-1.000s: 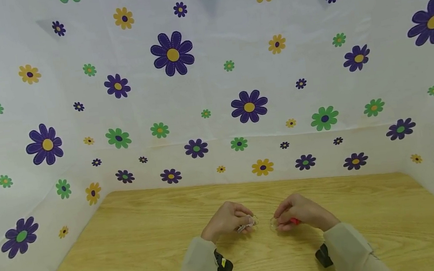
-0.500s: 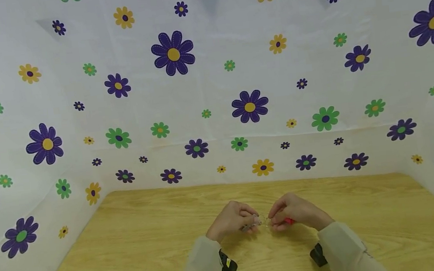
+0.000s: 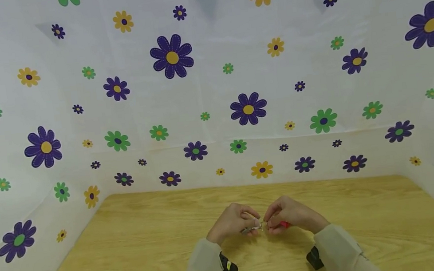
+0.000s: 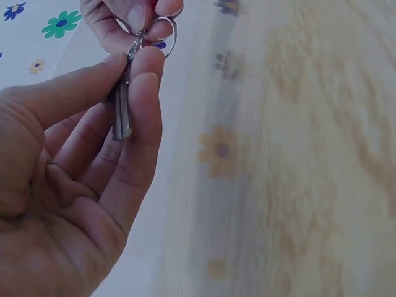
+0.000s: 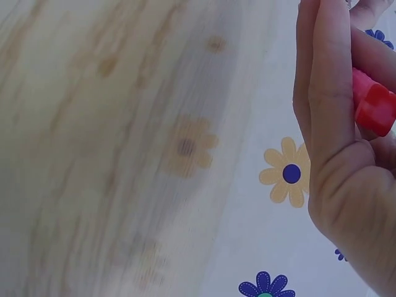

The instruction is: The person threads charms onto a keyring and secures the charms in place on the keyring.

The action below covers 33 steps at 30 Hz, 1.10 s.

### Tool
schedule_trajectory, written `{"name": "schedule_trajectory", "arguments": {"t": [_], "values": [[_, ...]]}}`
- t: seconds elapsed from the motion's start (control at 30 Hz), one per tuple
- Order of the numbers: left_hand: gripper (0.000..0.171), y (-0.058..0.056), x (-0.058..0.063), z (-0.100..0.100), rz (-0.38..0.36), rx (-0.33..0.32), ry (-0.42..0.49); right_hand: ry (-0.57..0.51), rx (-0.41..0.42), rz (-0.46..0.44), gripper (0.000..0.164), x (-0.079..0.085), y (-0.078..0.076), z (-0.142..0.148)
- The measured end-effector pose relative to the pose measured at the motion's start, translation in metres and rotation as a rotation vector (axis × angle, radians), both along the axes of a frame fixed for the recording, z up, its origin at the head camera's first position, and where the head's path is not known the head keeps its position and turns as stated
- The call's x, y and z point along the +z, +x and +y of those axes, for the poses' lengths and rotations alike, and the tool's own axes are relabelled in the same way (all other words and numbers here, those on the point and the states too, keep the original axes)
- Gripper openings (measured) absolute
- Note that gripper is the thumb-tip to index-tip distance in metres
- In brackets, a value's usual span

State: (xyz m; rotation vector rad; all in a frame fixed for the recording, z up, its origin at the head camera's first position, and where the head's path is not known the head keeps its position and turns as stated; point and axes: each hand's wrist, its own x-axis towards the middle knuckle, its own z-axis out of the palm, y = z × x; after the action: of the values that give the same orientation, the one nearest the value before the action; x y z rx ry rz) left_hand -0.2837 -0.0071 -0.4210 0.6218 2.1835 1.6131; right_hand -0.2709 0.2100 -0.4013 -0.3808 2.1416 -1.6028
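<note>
My left hand [image 3: 233, 223] pinches a small bunch of metal keys [image 4: 122, 108] between thumb and fingers; in the left wrist view they hang down past the fingertips. My right hand [image 3: 293, 215] faces it, fingers curled round a blocky red keychain [image 5: 377, 110] that pokes out of the palm. Between the two sets of fingertips is a thin metal ring [image 4: 174, 38], with the right fingertips right at it in the left wrist view. Both hands are close together over the table. The fingers hide part of the ring and most of the keychain.
A wood-grain table [image 3: 163, 231] lies under both hands. White flower-printed cloth [image 3: 203, 88] rises behind it and at both sides. Each wrist carries a black camera, one below the left sleeve [image 3: 229, 269] and one beside the right sleeve [image 3: 342, 246].
My right hand has moved left and my left hand slightly right, so the fingertips and rings have come together. Both hands keep their hold. The head view has shifted slightly.
</note>
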Motion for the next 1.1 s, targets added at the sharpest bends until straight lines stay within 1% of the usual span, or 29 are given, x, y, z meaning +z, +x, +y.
{"name": "schedule_trajectory", "arguments": {"t": [0.17, 0.33, 0.5, 0.67, 0.7, 0.9, 1.03, 1.1], "values": [[0.010, 0.0007, 0.0020, 0.0000, -0.003, 0.003, 0.009, -0.013, 0.005, -0.002, 0.012, 0.0026, -0.0003, 0.0012], [0.010, 0.0012, 0.0019, -0.0004, 0.007, -0.001, -0.001, -0.010, 0.001, -0.001, 0.015, 0.0042, 0.0003, 0.0035], [0.011, 0.0001, 0.0005, -0.0032, 0.023, -0.033, -0.003, 0.004, 0.002, 0.001, 0.016, 0.0053, 0.0010, 0.0055], [0.012, -0.0007, 0.0011, -0.0063, 0.026, -0.049, 0.006, 0.045, 0.035, 0.011, 0.014, 0.0049, 0.0005, 0.0055], [0.013, -0.0009, 0.0013, -0.0064, 0.019, -0.044, 0.009, 0.054, 0.042, 0.014, 0.013, 0.0047, 0.0006, 0.0052], [0.012, -0.0016, -0.0004, -0.0076, 0.046, -0.010, -0.001, 0.076, 0.043, 0.031, 0.010, 0.0037, 0.0003, 0.0035], [0.012, -0.0012, 0.0002, -0.0085, 0.071, 0.004, 0.009, 0.069, 0.035, 0.031, 0.012, 0.0037, 0.0014, 0.0037], [0.011, -0.0009, -0.0002, -0.0080, 0.082, 0.014, 0.010, 0.039, 0.017, 0.020, 0.013, 0.0024, 0.0018, 0.0039]]}}
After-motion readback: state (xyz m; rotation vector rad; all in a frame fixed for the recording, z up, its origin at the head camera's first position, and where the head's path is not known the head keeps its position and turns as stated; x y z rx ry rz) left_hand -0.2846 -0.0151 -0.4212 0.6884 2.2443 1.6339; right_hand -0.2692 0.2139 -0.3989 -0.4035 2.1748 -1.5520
